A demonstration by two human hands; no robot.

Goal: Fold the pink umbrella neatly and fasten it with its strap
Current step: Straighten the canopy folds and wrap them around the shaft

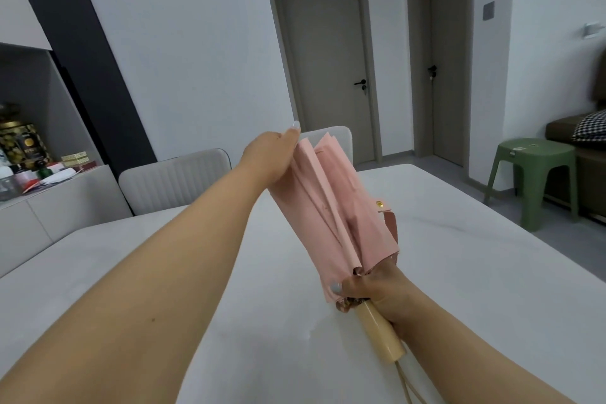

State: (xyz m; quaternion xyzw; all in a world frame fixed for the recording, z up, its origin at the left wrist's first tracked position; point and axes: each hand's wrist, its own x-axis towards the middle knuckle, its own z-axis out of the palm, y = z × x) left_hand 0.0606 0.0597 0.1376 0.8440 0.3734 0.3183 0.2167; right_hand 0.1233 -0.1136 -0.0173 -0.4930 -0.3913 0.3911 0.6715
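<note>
Pink fabric, thin and floppy, is what I'm dealing with here. Far left there's a shelf with tins and clutter, not relevant. Left hand is up at the far tip of the umbrella, fingers closed around the loose canopy folds there, thumb up. Umbrella is collapsed but not rolled, held in the air over the grey worktop, tilted away from me. Pleats are splayed and uneven. Strap hangs free off the right side, gold snap showing, not fastened. Right hand is wrapped around the base of the canopy, just above the cream handle; a cord trails off below it.

My read on handling: light overall, stiff only along the shaft and ribs, cloth slippery and prone to bunching. Best hold is firm at the rib ends near the handle, then smooth each pleat flat by its edge. Don't squeeze the ribs sideways; they look bendable.
</note>
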